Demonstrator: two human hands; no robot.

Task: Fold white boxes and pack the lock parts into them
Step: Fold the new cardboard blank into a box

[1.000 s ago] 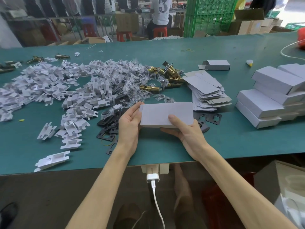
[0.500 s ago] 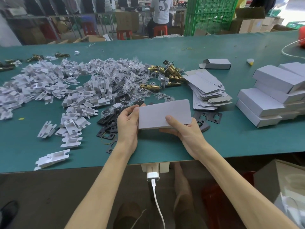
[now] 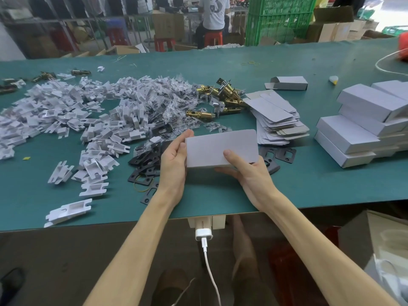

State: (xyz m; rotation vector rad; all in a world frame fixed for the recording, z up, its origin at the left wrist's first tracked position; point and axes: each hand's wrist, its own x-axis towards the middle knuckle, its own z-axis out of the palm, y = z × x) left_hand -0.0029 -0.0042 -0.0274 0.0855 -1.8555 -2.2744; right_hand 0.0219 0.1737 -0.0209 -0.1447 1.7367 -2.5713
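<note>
In the head view, the person holds a white box (image 3: 220,149) just above the near part of the green table (image 3: 309,186). The left hand (image 3: 173,161) grips its left end and the right hand (image 3: 245,173) cradles it from below, thumb pressed on the top face. The box looks closed at this end; whether it is filled cannot be told. This seems to be the closing or checking step. Next it likely joins the finished boxes (image 3: 364,129) on the right, and a new sheet comes from the flat blanks (image 3: 278,120), then brass latches (image 3: 223,93) and black plates (image 3: 145,160).
</note>
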